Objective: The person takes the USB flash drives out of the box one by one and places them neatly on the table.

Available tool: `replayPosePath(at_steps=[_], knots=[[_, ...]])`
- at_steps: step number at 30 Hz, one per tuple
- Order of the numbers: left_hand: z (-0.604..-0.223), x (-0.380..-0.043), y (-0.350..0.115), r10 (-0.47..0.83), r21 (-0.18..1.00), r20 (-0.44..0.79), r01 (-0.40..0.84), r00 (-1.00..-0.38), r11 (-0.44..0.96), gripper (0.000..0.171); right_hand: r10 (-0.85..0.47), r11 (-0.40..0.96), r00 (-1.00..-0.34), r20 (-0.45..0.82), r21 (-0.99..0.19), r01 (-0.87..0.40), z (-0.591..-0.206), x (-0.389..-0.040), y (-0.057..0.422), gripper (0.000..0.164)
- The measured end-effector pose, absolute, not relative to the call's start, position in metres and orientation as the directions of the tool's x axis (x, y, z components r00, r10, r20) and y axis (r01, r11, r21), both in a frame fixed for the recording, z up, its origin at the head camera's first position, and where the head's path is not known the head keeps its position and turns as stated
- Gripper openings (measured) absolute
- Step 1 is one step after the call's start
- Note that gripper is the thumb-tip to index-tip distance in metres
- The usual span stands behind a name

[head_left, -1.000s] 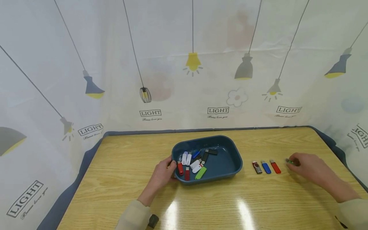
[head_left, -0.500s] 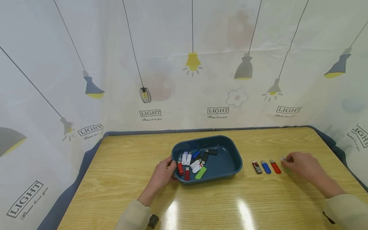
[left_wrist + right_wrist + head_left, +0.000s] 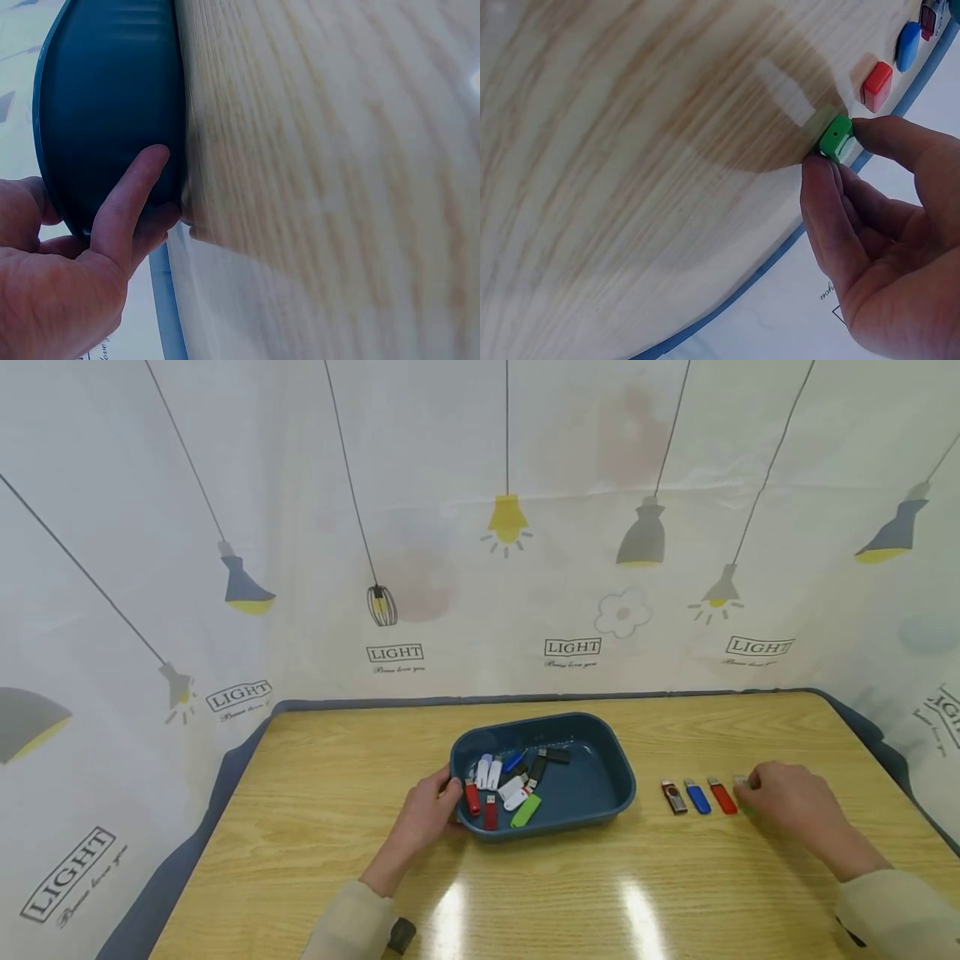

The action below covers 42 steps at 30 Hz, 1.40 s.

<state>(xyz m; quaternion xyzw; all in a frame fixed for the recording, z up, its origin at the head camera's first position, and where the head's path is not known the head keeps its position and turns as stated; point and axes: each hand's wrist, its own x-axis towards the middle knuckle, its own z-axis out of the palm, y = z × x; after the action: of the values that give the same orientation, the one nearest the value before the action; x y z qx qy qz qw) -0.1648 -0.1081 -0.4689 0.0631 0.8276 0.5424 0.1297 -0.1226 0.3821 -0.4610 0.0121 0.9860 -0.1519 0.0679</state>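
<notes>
My left hand (image 3: 426, 806) grips the left end of a dark blue plastic bin (image 3: 592, 777), thumb at the rim and fingers along the outer wall (image 3: 112, 112). Several USB sticks lie in the bin's left half, among them a lime green USB stick (image 3: 526, 811) and a dark red one (image 3: 490, 813). Between thumb and fingers, my right hand (image 3: 791, 797) pinches a green USB stick (image 3: 836, 136) down at the table. Left of it lie a red USB stick (image 3: 722, 796), a blue one (image 3: 698, 797) and a red one with a silver swivel cover (image 3: 674, 797).
Both arms reach over a wooden table (image 3: 570, 893). A white curtain (image 3: 465, 577) printed with lamps stands behind it and at both sides. A black object (image 3: 401, 935) shows beside the left sleeve.
My right hand has moved left with the green USB stick, up beside the red one, and lowered it. The left hand stays on the bin. The head view has shifted slightly.
</notes>
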Motion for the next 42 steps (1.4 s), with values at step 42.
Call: replayPosePath(at_steps=[42], knots=[[-0.468,-0.165,-0.108,0.247,0.904,-0.144,-0.026,-0.958,0.428,0.050,-0.514,0.788,-0.833,0.203,-0.271,-0.552,-0.402,-0.187,0.208,0.041]])
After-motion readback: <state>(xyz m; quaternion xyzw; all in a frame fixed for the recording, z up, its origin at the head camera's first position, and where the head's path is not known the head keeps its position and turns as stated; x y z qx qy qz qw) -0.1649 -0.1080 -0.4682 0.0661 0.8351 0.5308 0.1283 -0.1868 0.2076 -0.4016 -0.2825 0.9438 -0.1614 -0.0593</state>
